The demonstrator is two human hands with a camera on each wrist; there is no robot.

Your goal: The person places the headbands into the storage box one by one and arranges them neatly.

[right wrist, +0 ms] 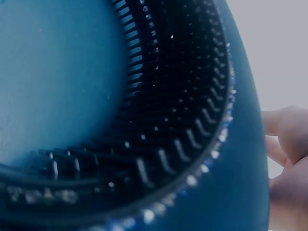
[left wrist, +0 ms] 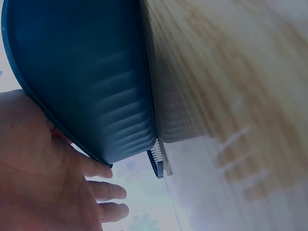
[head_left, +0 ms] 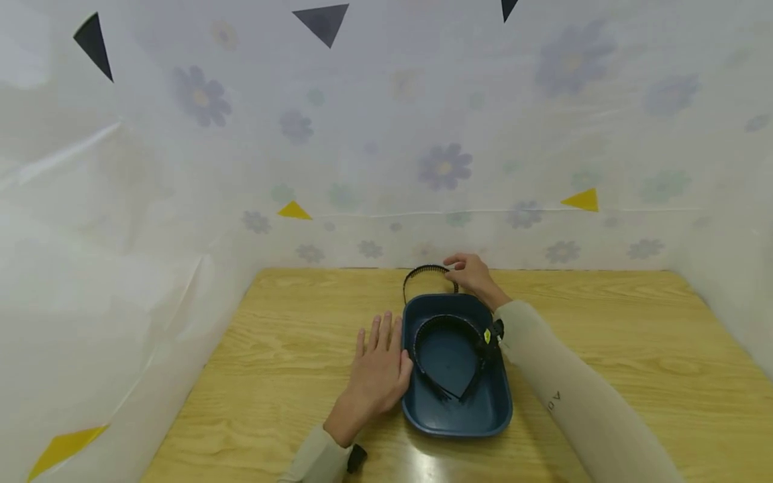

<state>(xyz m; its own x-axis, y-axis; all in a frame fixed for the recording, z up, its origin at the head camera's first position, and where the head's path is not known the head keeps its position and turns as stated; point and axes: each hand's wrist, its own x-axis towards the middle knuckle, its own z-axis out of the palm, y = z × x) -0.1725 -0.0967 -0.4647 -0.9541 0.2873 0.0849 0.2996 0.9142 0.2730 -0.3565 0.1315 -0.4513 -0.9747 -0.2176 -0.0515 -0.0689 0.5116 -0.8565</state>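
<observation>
A dark blue tray (head_left: 455, 419) stands on the table. My left hand (head_left: 377, 376) lies along its left side with fingers straight, the thumb side against the rim. Inside the tray lie black toothed headbands (head_left: 449, 318), seemingly stacked; sparkling stones line the outer edge of the headband (right wrist: 192, 180) in the right wrist view. Behind the tray, another black toothed headband (head_left: 429, 267) lies on the table. My right hand (head_left: 474, 276) reaches over its right side, with a gap between thumb and forefinger. Its fingertips are partly hidden by the tray in the right wrist view.
The wooden table (head_left: 302, 335) ends at a white flowered curtain (head_left: 374, 168) at the back. More of this sheeting (head_left: 90, 268) hangs at the left. Yellow triangles (head_left: 294, 210) and dark triangles mark the curtain.
</observation>
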